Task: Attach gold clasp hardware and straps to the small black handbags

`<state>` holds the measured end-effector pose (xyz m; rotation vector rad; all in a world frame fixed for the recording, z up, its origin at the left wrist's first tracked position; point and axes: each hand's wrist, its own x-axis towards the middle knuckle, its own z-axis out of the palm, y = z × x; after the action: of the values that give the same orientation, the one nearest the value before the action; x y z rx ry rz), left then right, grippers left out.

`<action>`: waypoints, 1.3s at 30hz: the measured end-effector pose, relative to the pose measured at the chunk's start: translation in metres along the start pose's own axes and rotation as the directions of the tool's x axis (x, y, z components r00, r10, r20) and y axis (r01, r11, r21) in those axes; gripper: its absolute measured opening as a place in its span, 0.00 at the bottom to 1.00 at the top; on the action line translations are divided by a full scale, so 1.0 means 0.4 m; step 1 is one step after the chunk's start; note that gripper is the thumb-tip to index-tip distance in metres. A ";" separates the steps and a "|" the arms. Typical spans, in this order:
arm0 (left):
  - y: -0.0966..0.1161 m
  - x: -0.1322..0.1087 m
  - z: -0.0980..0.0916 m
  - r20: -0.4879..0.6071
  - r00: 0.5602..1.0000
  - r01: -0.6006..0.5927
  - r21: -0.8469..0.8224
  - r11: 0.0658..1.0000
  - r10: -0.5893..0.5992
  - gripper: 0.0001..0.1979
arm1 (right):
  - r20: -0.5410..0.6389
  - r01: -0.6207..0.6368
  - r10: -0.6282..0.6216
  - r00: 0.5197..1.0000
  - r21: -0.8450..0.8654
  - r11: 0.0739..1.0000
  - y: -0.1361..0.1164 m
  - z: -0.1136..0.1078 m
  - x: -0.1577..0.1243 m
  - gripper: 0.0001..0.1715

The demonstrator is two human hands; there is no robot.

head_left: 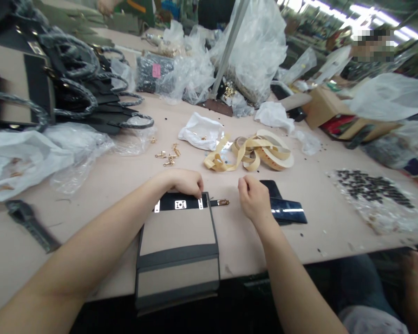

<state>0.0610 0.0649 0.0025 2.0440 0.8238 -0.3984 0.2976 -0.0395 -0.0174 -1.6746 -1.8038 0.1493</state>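
Note:
A beige and black bag (177, 232) lies at the table's front edge, with silver metal plates (180, 204) on its black top strip. My left hand (188, 182) is closed at the strip's far edge, its fingertips pressed together just above the right plate; what they pinch is too small to make out. From the bag's right side a dark strap with a gold buckle (224, 202) sticks out. My right hand (253, 197) is closed in a fist right of the buckle, apart from the bag; its contents are hidden. Beside it lies a dark blue glossy phone-like object (288, 210).
Gold clasps (170, 157) and rolled yellow tape (257, 153) lie beyond my hands. Black bags (83, 102) with wrapped handles are piled at left, near a dark tool (33, 226). Small black parts (372, 188) sit on plastic at right. A person's knee (364, 283) shows lower right.

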 end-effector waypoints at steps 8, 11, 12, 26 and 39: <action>0.025 -0.065 0.028 -0.200 0.976 -0.071 0.052 0.996 0.080 0.12 | 0.050 0.071 -0.079 0.996 0.145 0.987 -0.019 0.004 -0.091 0.13; 0.054 -0.110 0.030 -0.261 0.958 -0.108 0.042 0.993 0.115 0.10 | 0.210 0.015 -0.092 0.973 0.341 0.940 -0.083 -0.009 -0.114 0.20; 0.068 -0.125 0.031 -0.260 0.954 -0.137 0.053 0.989 0.147 0.09 | 0.277 -0.007 -0.107 0.955 0.381 0.924 -0.099 -0.010 -0.114 0.21; -0.059 -0.360 0.337 -0.825 0.276 -0.376 -0.565 0.734 -0.494 0.24 | 0.388 -0.199 -0.137 0.912 0.707 0.678 -0.146 0.035 -0.113 0.08; 0.000 -0.380 0.413 -0.833 0.352 -0.485 -0.552 0.679 -0.427 0.17 | 0.425 -0.196 -0.097 0.900 0.594 0.780 -0.172 0.003 -0.135 0.18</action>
<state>-0.0454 -0.1322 -0.0076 1.2649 1.3146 1.2172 0.2365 -0.1007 -0.0043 -1.2474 -1.7271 1.1116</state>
